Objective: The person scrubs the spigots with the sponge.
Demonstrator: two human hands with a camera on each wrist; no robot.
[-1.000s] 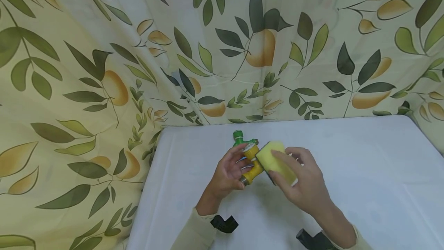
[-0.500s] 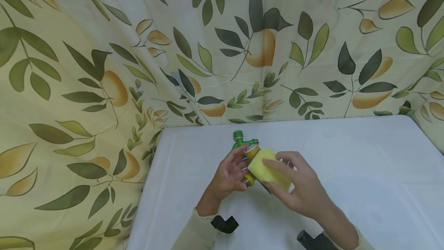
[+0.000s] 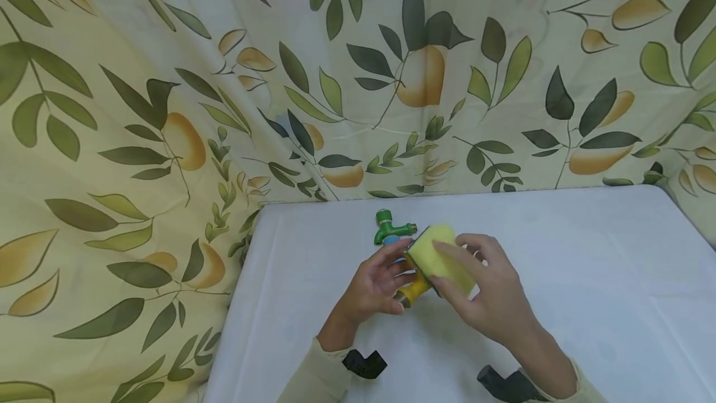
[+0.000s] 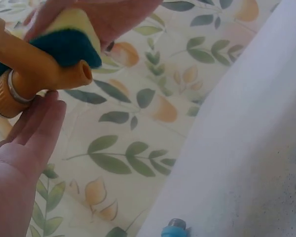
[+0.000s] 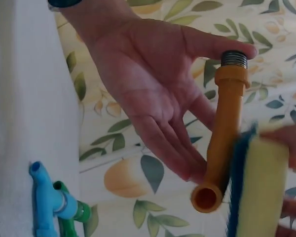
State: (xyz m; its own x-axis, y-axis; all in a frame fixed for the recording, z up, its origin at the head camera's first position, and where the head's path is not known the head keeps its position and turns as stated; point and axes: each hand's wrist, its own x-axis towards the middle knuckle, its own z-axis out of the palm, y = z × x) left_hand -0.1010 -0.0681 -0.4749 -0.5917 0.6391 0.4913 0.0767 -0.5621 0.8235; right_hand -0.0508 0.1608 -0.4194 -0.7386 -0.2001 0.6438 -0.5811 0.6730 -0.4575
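Observation:
My left hand (image 3: 376, 286) holds a yellow plastic tap (image 3: 415, 291), its thumb at the metal threaded end and its fingertips against the other end. In the right wrist view the tap (image 5: 226, 116) stands nearly upright, its round spout opening toward the camera. My right hand (image 3: 498, 294) grips a yellow sponge (image 3: 439, 260) with fingers and thumb. The sponge's dark green scouring side (image 4: 71, 47) lies against the tap's body in the left wrist view. From the head, the sponge hides the tap's upper part.
Behind the hands, a green tap (image 3: 396, 229) lies on the white table (image 3: 587, 266). Next to it is a blue tap (image 5: 48, 200), mostly hidden by my left hand in the head view. A leaf-patterned curtain (image 3: 358, 79) hangs along the table's far and left edges.
The sponge slid down and left over the tap, then back up and right. The yellow tap has shifted slightly right in my left hand. The green and blue taps stay put.

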